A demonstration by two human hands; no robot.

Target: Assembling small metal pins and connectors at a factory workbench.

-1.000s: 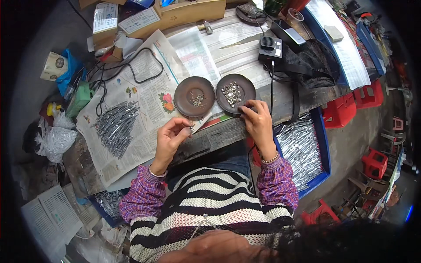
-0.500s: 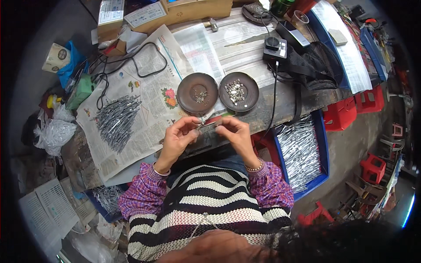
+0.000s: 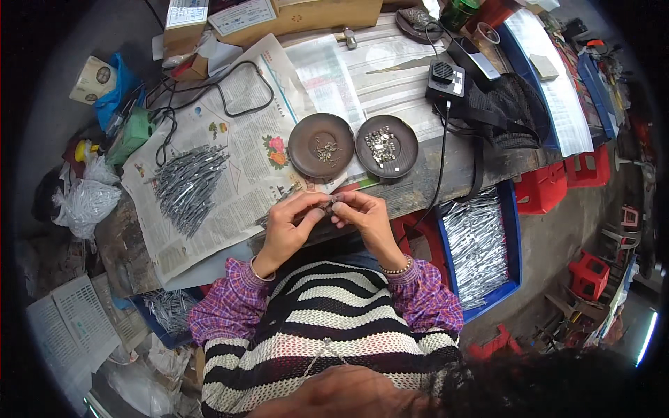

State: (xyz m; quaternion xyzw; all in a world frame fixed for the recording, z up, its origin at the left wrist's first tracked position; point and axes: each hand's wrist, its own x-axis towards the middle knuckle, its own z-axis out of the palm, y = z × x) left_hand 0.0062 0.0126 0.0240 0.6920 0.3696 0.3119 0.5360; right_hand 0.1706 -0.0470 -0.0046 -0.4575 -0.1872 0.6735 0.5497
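Observation:
At the near edge of the workbench, my left hand point(image 3: 287, 228) and my right hand point(image 3: 369, 221) meet with thumbs and fingertips pinched together. Whatever they hold between them is small and mostly covered by the fingers, so its kind cannot be made out. Just beyond my hands are two round dark dishes. The left dish point(image 3: 298, 152) contains small thin pin-like metal bits point(image 3: 326, 150), while in the right dish point(image 3: 408, 159) lie small shiny round metal pieces point(image 3: 382, 145). A heap of slender grey metal pieces point(image 3: 189, 189) rests on the newspaper point(image 3: 237, 167) to the left.
Blue bins of silvery metal pieces sit low at the right point(image 3: 481, 251) and left point(image 3: 171, 306). A black cable point(image 3: 440, 167) drops over the bench edge from a small black device point(image 3: 446, 78). Red stools point(image 3: 540, 188) stand at right, wooden boxes point(image 3: 306, 19) at the back.
My hands were slightly apart, with a thin metallic bit showing at the left fingertips. Now the right hand has come left and the fingertips meet. The view has shifted slightly.

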